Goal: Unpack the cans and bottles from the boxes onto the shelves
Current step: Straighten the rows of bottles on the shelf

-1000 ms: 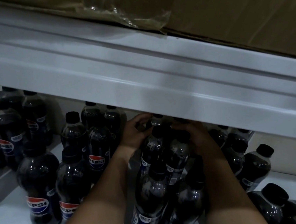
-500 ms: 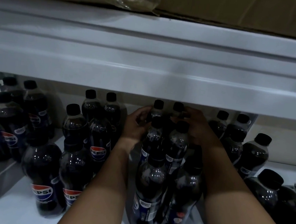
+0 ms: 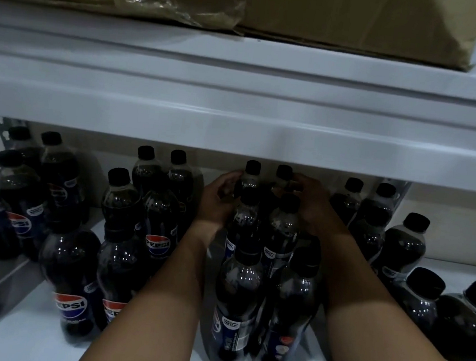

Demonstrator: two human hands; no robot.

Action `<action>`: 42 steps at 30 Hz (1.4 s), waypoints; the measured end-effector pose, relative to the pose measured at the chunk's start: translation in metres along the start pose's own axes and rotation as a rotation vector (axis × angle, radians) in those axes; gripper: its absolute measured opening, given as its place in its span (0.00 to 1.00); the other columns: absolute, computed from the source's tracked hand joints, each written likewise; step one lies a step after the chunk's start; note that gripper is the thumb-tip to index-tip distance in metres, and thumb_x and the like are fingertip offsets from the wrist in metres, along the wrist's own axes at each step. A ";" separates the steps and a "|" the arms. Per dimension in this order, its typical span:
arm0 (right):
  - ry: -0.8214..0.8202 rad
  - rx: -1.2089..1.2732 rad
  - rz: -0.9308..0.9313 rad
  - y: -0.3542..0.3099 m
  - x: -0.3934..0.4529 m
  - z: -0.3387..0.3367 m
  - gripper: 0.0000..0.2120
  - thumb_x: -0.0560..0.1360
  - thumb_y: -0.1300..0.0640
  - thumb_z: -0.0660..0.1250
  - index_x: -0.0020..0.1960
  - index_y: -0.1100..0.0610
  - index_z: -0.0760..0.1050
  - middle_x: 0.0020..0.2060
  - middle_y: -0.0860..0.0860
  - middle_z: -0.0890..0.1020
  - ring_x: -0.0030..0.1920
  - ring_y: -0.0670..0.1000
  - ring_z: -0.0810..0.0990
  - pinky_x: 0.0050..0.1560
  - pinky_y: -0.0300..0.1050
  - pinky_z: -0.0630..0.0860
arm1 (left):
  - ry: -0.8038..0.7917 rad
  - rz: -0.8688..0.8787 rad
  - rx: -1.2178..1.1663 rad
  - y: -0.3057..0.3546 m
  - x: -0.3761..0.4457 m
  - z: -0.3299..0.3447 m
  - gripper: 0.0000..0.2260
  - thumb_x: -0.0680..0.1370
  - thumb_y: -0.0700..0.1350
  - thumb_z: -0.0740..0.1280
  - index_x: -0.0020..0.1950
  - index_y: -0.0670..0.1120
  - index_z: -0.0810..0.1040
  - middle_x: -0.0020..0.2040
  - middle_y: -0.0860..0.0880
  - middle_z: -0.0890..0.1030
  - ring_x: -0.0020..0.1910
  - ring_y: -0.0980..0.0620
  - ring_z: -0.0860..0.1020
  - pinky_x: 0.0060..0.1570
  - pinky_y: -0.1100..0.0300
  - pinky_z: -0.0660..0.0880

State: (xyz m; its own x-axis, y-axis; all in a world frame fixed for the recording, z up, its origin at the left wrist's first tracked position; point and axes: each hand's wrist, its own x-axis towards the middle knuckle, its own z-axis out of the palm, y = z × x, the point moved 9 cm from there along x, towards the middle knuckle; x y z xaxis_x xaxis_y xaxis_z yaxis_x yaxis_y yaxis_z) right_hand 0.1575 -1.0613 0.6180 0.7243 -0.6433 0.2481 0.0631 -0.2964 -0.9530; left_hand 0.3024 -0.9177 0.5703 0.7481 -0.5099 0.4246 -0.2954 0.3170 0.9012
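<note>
Dark Pepsi bottles with black caps stand in double rows on a white lower shelf (image 3: 38,338). Both my arms reach deep under the upper shelf along the middle row. My left hand (image 3: 217,201) curls round the left rear bottle (image 3: 250,178) at its shoulder. My right hand (image 3: 312,205) curls round the right rear bottle (image 3: 282,182) beside it. Two more pairs of bottles (image 3: 237,298) stand in front of these, between my forearms.
The upper shelf's white front edge (image 3: 236,127) hangs low over the bottle caps. Cardboard boxes (image 3: 351,15) with torn plastic film sit on top of it. More bottle rows stand at the left (image 3: 74,277) and right (image 3: 403,247); those at the far right lean.
The view has tilted down a little, so more of the rear bottles' caps show. My hands have stayed on the two rear bottles of the middle row.
</note>
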 end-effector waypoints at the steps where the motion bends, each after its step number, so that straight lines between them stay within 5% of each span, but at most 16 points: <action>1: 0.007 0.003 -0.003 -0.001 -0.001 0.000 0.13 0.74 0.74 0.70 0.56 0.63 0.78 0.39 0.52 0.80 0.31 0.38 0.80 0.33 0.33 0.77 | -0.011 0.003 -0.008 0.001 -0.001 0.001 0.26 0.71 0.22 0.70 0.69 0.32 0.74 0.66 0.35 0.79 0.66 0.39 0.78 0.70 0.43 0.73; 3: 0.015 -0.001 -0.012 -0.002 -0.002 -0.001 0.13 0.73 0.73 0.72 0.56 0.63 0.79 0.40 0.53 0.81 0.32 0.39 0.81 0.34 0.33 0.78 | -0.034 0.004 -0.021 0.003 -0.005 0.004 0.27 0.72 0.22 0.69 0.71 0.31 0.73 0.68 0.34 0.77 0.67 0.40 0.78 0.70 0.46 0.74; 7: 0.032 0.049 0.016 0.001 -0.002 -0.002 0.13 0.71 0.71 0.75 0.50 0.56 0.81 0.46 0.58 0.83 0.42 0.51 0.83 0.45 0.45 0.82 | -0.041 0.061 -0.019 0.018 -0.010 0.009 0.26 0.75 0.21 0.64 0.73 0.27 0.67 0.70 0.36 0.72 0.55 0.68 0.81 0.58 0.69 0.75; 10: 0.044 0.048 0.047 0.003 0.001 -0.005 0.15 0.69 0.70 0.76 0.53 0.60 0.81 0.47 0.60 0.84 0.47 0.56 0.83 0.51 0.53 0.80 | -0.028 0.080 -0.037 0.023 -0.014 0.008 0.24 0.77 0.22 0.61 0.74 0.28 0.64 0.71 0.37 0.69 0.53 0.72 0.79 0.56 0.73 0.73; 13: 0.156 0.112 0.105 0.002 -0.002 -0.017 0.26 0.67 0.66 0.79 0.63 0.63 0.77 0.52 0.58 0.82 0.48 0.55 0.82 0.47 0.48 0.80 | 0.103 0.027 -0.051 0.027 -0.019 -0.007 0.18 0.82 0.32 0.65 0.71 0.40 0.74 0.68 0.44 0.78 0.55 0.71 0.79 0.57 0.72 0.73; 16: 0.275 0.175 0.034 -0.020 -0.017 -0.030 0.11 0.71 0.62 0.77 0.51 0.52 0.81 0.45 0.54 0.83 0.39 0.48 0.79 0.38 0.41 0.74 | 0.178 0.053 -0.118 0.045 -0.028 -0.016 0.12 0.83 0.37 0.65 0.66 0.41 0.80 0.62 0.48 0.83 0.58 0.61 0.80 0.61 0.65 0.74; 18: 0.293 0.189 -0.054 -0.037 -0.035 -0.033 0.06 0.73 0.61 0.75 0.42 0.50 0.83 0.41 0.49 0.85 0.42 0.49 0.81 0.47 0.47 0.78 | 0.167 0.088 -0.183 0.056 -0.039 -0.017 0.10 0.83 0.39 0.67 0.62 0.45 0.83 0.61 0.48 0.84 0.62 0.52 0.81 0.64 0.58 0.74; 21: 0.232 0.214 -0.122 -0.048 -0.067 -0.028 0.07 0.73 0.63 0.76 0.49 0.55 0.82 0.44 0.50 0.85 0.45 0.45 0.83 0.50 0.42 0.80 | 0.092 0.113 -0.244 0.064 -0.060 -0.015 0.11 0.81 0.37 0.68 0.62 0.45 0.82 0.62 0.44 0.84 0.66 0.45 0.80 0.67 0.53 0.74; 24: 0.132 0.152 -0.150 -0.039 -0.088 -0.016 0.19 0.64 0.70 0.81 0.51 0.56 0.81 0.44 0.50 0.86 0.43 0.44 0.85 0.44 0.37 0.80 | -0.041 0.055 -0.207 0.062 -0.074 -0.007 0.19 0.78 0.34 0.69 0.68 0.42 0.78 0.64 0.45 0.83 0.67 0.48 0.79 0.66 0.56 0.74; 28: 0.107 0.173 -0.107 -0.015 -0.093 -0.015 0.26 0.58 0.74 0.81 0.55 0.66 0.81 0.47 0.59 0.87 0.46 0.55 0.85 0.48 0.50 0.83 | -0.099 -0.045 -0.193 0.052 -0.084 -0.003 0.25 0.70 0.36 0.70 0.68 0.41 0.78 0.64 0.43 0.83 0.67 0.42 0.79 0.70 0.44 0.73; 31: 0.121 0.120 -0.131 -0.015 -0.096 -0.016 0.24 0.61 0.72 0.81 0.55 0.65 0.81 0.48 0.57 0.87 0.48 0.53 0.85 0.49 0.43 0.83 | -0.093 -0.052 -0.156 0.054 -0.087 -0.004 0.23 0.71 0.35 0.71 0.66 0.43 0.80 0.63 0.45 0.84 0.66 0.45 0.80 0.71 0.46 0.73; 36: 0.020 0.266 -0.079 -0.011 -0.098 -0.009 0.22 0.67 0.75 0.74 0.59 0.65 0.81 0.51 0.61 0.86 0.50 0.58 0.85 0.52 0.50 0.82 | -0.035 -0.018 -0.063 0.057 -0.093 -0.008 0.20 0.76 0.29 0.71 0.67 0.39 0.79 0.61 0.44 0.85 0.63 0.46 0.82 0.68 0.45 0.75; 42: -0.044 0.259 -0.132 -0.013 -0.103 -0.004 0.21 0.72 0.71 0.74 0.64 0.62 0.78 0.57 0.57 0.85 0.58 0.57 0.84 0.59 0.50 0.80 | -0.048 -0.049 -0.122 0.057 -0.100 -0.005 0.23 0.76 0.31 0.73 0.68 0.50 0.80 0.64 0.49 0.84 0.66 0.48 0.80 0.68 0.46 0.75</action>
State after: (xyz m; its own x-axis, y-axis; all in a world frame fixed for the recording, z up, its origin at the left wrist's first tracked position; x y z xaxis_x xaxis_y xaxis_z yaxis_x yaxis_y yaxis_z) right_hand 0.0791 -0.9938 0.6050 0.7267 -0.5785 0.3704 0.3280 -0.1815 -0.9271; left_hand 0.2133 -0.8441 0.5790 0.7295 -0.5640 0.3869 -0.1827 0.3844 0.9049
